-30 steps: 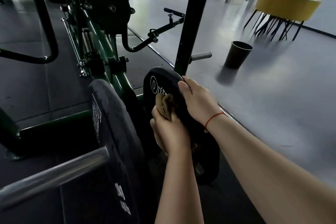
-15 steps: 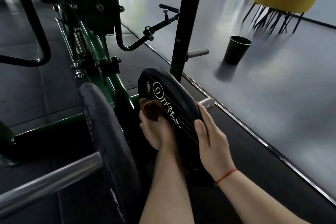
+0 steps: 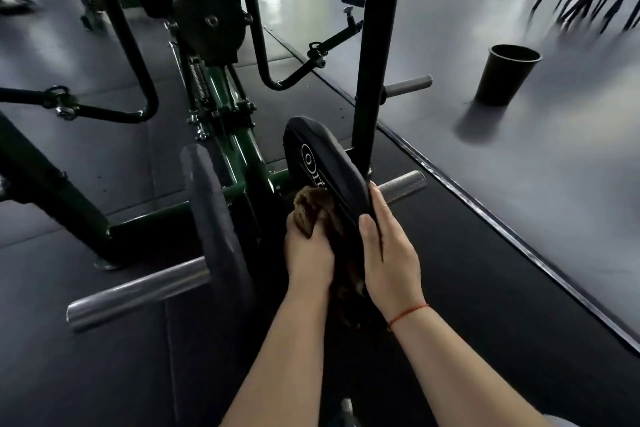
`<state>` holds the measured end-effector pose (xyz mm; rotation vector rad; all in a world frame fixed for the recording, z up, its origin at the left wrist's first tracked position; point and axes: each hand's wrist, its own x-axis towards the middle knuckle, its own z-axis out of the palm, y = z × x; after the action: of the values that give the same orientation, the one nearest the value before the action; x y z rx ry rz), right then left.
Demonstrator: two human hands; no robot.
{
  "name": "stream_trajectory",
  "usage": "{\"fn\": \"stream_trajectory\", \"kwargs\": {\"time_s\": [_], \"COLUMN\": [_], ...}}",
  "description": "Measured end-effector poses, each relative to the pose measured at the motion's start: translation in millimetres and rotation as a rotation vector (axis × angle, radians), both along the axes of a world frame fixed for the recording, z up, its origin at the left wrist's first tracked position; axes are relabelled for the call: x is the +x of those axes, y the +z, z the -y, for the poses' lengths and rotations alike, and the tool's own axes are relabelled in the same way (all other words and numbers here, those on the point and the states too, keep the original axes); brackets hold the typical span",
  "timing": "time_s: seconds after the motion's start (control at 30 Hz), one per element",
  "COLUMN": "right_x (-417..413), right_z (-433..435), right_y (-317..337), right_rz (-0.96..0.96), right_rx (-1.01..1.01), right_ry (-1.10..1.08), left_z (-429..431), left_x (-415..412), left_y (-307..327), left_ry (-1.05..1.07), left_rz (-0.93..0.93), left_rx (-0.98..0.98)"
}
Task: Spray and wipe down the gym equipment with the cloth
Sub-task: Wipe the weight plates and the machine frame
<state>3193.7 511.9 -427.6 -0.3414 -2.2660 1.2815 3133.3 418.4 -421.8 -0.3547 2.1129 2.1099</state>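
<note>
A black weight plate (image 3: 322,156) with white lettering stands on edge on a steel peg (image 3: 403,182) of the green machine frame (image 3: 242,156). My left hand (image 3: 308,250) grips a bunched brown cloth (image 3: 310,206) and presses it against the plate's lettered face, low down. My right hand (image 3: 388,250) rests on the plate's near rim, thumb on the front edge and fingers lying flat along the rim. The plate's lower part is hidden behind both hands. No spray bottle shows.
A larger grey plate (image 3: 211,211) sits on a steel sleeve (image 3: 138,291) to the left. A black upright post (image 3: 377,45) rises just behind the small plate. A black bin (image 3: 507,78) stands on the grey floor at right, beyond the mat's metal edge strip (image 3: 485,211).
My right hand went from the plate's top edge down to its near rim. My left hand with the cloth slid lower on the plate's face. The view tilted down.
</note>
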Motion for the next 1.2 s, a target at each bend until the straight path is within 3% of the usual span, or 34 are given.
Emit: {"fn": "stream_trajectory", "kwargs": {"time_s": [0.17, 0.27, 0.33, 0.43, 0.63, 0.7, 0.9, 1.0, 1.07, 1.1, 1.2], "right_x": [3, 9, 13, 22, 12, 8, 13, 14, 15, 15, 26], "right_z": [-3, 7, 16, 39, 73, 65, 39, 31, 27, 24, 9], "right_y": [8, 13, 18, 43, 71, 71, -1, -47, -84, -102, -136], "right_rz": [0.047, -0.147, -0.311, -0.426, -0.12, -0.02, 0.431, 0.726, 0.936, 1.001, 1.151], "right_rx": [-0.042, 0.15, 0.158, -0.048, -0.702, -0.789, -0.41, -0.203, 0.06, 0.284, 0.378], "right_ry": [0.011, -0.113, -0.071, 0.168, 0.497, 0.51, 0.436, 0.442, 0.584, 0.642, 0.672], "left_z": [21, 38, 53, 71, 89, 97, 111, 110, 106, 105, 102], "left_x": [24, 31, 33, 32, 35, 33, 20, 10, 1, -4, -18], "left_y": [38, 66, 90, 116, 125, 126, 122, 110, 108, 107, 101], "left_ry": [-0.089, -0.004, 0.063, 0.13, 0.078, 0.11, 0.116, 0.008, -0.101, -0.138, -0.184], "left_rz": [-0.16, -0.324, -0.39, -0.358, -0.187, -0.165, -0.278, -0.373, -0.394, -0.388, -0.392], "left_rx": [-0.009, -0.166, -0.261, -0.323, -0.256, -0.282, -0.437, -0.544, -0.684, -0.732, -0.867]}}
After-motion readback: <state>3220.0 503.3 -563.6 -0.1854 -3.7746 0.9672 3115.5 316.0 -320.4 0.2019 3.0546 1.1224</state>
